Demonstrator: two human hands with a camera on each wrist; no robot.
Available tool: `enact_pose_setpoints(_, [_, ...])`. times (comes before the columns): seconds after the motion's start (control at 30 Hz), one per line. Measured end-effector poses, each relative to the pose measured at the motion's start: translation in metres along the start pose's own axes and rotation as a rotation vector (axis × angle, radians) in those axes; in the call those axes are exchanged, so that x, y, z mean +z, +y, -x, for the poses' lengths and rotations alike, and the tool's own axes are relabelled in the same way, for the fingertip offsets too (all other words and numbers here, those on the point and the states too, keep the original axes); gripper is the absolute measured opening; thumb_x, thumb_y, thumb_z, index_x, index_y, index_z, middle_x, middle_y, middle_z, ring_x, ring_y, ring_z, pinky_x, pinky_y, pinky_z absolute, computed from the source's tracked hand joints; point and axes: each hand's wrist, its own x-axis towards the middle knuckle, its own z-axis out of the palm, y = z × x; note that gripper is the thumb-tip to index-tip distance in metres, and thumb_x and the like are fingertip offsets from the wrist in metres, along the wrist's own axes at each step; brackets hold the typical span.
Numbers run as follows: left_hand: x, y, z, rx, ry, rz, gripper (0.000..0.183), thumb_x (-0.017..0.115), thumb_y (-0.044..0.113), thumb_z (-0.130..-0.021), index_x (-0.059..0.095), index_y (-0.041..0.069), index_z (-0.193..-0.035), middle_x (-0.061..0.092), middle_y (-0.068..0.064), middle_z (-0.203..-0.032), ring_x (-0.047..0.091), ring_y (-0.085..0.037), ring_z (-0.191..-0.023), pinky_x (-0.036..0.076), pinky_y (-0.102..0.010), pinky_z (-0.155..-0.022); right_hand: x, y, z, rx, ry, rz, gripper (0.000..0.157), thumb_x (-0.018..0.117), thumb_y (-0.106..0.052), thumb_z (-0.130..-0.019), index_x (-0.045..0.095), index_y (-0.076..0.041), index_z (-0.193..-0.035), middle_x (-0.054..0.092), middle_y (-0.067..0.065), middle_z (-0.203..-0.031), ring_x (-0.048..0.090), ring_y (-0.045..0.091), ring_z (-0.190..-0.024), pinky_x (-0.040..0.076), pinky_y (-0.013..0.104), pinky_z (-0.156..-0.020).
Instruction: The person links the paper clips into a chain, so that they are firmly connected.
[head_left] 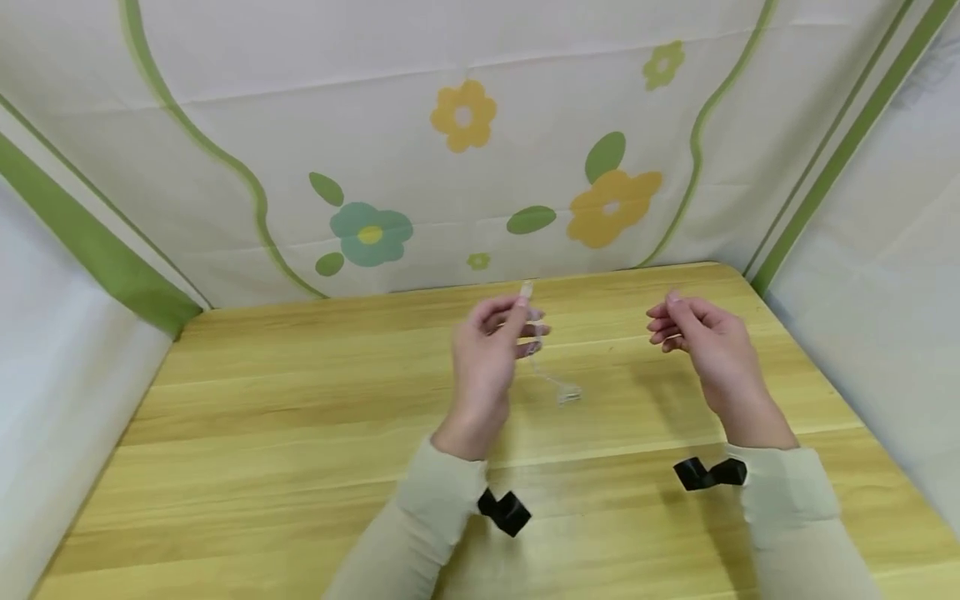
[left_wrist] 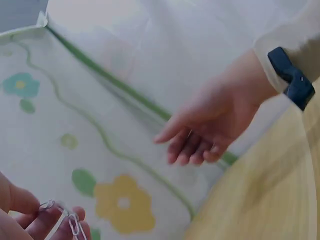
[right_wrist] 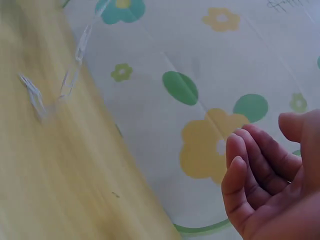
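A chain of white paper clips point(head_left: 568, 393) hangs from my left hand point(head_left: 486, 354), its upper end pinched between thumb and index finger. In the left wrist view, linked clips point(left_wrist: 74, 225) run across the fingers. The right wrist view shows the chain point(right_wrist: 81, 47) dangling over the wood, with a small bunch of clips point(right_wrist: 34, 95) at its lower end. My right hand point(head_left: 716, 354) is raised to the right, apart from the chain. Its fingers point(right_wrist: 257, 160) are loosely bent with nothing between them.
Beneath both hands lies a wood-grain table point(head_left: 262, 433). A white cloth point(head_left: 300, 92) with printed flowers and green bands hangs along its far edge, and pale cloth panels flank both sides. Black straps point(head_left: 504, 510) sit at both wrists over light sleeves.
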Motion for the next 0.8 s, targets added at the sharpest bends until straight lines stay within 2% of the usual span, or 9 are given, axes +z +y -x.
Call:
enact_pose_setpoints(0.1, [-0.035,-0.007,-0.006,-0.015,0.141,0.012,0.013,0.072,0.015,-0.105,0.074,0.004,-0.111,0.079,-0.008,-0.094,0.080,-0.018,-0.082,0.066,-0.029,-0.071,0.007,0.005,-0.001,0.036,-0.074,0.191,0.046,0.065,-0.043,-0.108,0.071,0.001,-0.120,0.077,-0.002,-0.103,0.071,0.010,-0.087,0.060,0.024,-0.077])
enact_pose_setpoints(0.2, [-0.073,-0.019,-0.010,-0.070,0.260,-0.001,0.015,0.070,0.014,-0.106,0.072,0.003,-0.115,0.078,-0.006,-0.094,0.080,-0.018,-0.083,0.064,-0.028,-0.070,0.019,0.013,0.000,0.044,-0.188,0.449,0.044,0.067,-0.042,-0.108,0.072,-0.002,-0.124,0.077,0.004,-0.108,0.071,0.013,-0.090,0.060,0.028,-0.079])
enact_pose_setpoints(0.3, [-0.103,-0.028,-0.012,-0.134,0.327,-0.030,0.022,0.066,0.015,-0.108,0.070,0.001,-0.125,0.077,-0.006,-0.100,0.080,-0.015,-0.084,0.063,-0.026,-0.070,0.036,0.022,0.002,0.018,-0.319,0.630,0.031,0.072,-0.036,-0.105,0.076,-0.009,-0.120,0.077,0.008,-0.107,0.069,0.016,-0.091,0.058,0.029,-0.077])
enact_pose_setpoints(0.37, [-0.115,-0.030,-0.011,-0.153,0.345,-0.044,0.026,0.063,0.014,-0.110,0.067,-0.001,-0.130,0.077,-0.005,-0.103,0.079,-0.013,-0.084,0.063,-0.025,-0.070,0.050,0.028,0.003,-0.011,-0.391,0.684,0.023,0.075,-0.030,-0.103,0.078,-0.012,-0.116,0.076,0.006,-0.104,0.067,0.018,-0.090,0.056,0.029,-0.076])
enact_pose_setpoints(0.47, [-0.123,-0.031,-0.011,-0.156,0.341,-0.049,0.028,0.061,0.013,-0.110,0.065,-0.003,-0.133,0.078,-0.005,-0.104,0.079,-0.011,-0.083,0.062,-0.023,-0.070,0.070,0.035,0.004,-0.065,-0.459,0.712,0.016,0.078,-0.022,-0.100,0.079,-0.013,-0.114,0.075,0.002,-0.101,0.065,0.016,-0.089,0.054,0.028,-0.076])
enact_pose_setpoints(0.6, [-0.124,-0.030,-0.009,-0.154,0.333,-0.048,0.028,0.061,0.013,-0.110,0.065,-0.004,-0.132,0.078,-0.003,-0.103,0.080,-0.012,-0.085,0.061,-0.022,-0.069,0.092,0.041,0.003,-0.154,-0.518,0.748,0.018,0.082,-0.015,-0.096,0.079,-0.013,-0.114,0.073,0.002,-0.101,0.061,0.014,-0.087,0.052,0.029,-0.079])
enact_pose_setpoints(0.7, [-0.125,-0.028,-0.009,-0.161,0.338,-0.053,0.027,0.060,0.013,-0.111,0.064,-0.003,-0.133,0.078,-0.001,-0.102,0.080,-0.012,-0.086,0.060,-0.022,-0.069,0.103,0.042,0.002,-0.209,-0.554,0.799,0.013,0.083,-0.013,-0.095,0.078,-0.014,-0.108,0.069,0.001,-0.100,0.058,0.012,-0.086,0.051,0.030,-0.080])
enact_pose_setpoints(0.8, [-0.128,-0.025,-0.008,-0.161,0.352,-0.049,0.027,0.061,0.014,-0.111,0.064,-0.001,-0.133,0.077,0.000,-0.102,0.080,-0.012,-0.086,0.060,-0.022,-0.069,0.107,0.042,0.001,-0.225,-0.578,0.839,0.007,0.082,-0.013,-0.096,0.075,-0.015,-0.098,0.066,0.001,-0.096,0.058,0.011,-0.084,0.050,0.030,-0.079])
